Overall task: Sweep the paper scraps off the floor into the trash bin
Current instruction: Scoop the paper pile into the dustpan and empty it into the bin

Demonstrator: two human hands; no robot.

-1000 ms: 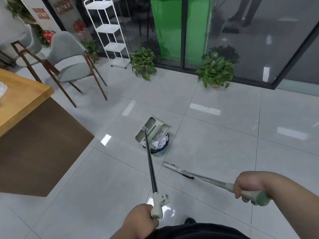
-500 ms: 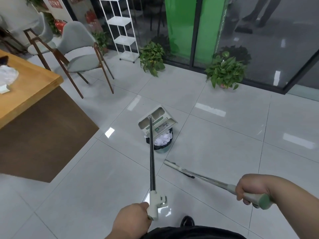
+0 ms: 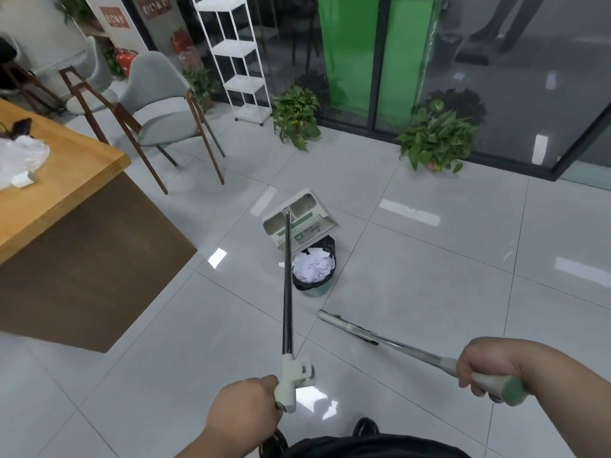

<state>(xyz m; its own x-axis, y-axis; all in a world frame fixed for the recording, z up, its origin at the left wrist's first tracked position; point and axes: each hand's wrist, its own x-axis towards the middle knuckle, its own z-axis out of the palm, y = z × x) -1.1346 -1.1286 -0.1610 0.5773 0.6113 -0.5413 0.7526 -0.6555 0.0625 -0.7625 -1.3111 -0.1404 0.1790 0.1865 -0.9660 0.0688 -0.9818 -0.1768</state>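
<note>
The left hand (image 3: 243,408) is clenched round the pale grip of the long-handled dustpan (image 3: 299,223), tilted above the far rim of the trash bin (image 3: 314,292) full of paper scraps (image 3: 312,267), while the right hand (image 3: 484,365) grips the broom (image 3: 396,343), its head on the floor (image 3: 429,259).

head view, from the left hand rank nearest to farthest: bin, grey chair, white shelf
From the left hand:
1. bin, ahead on the floor
2. grey chair, left, by the table
3. white shelf, back by the glass
</note>
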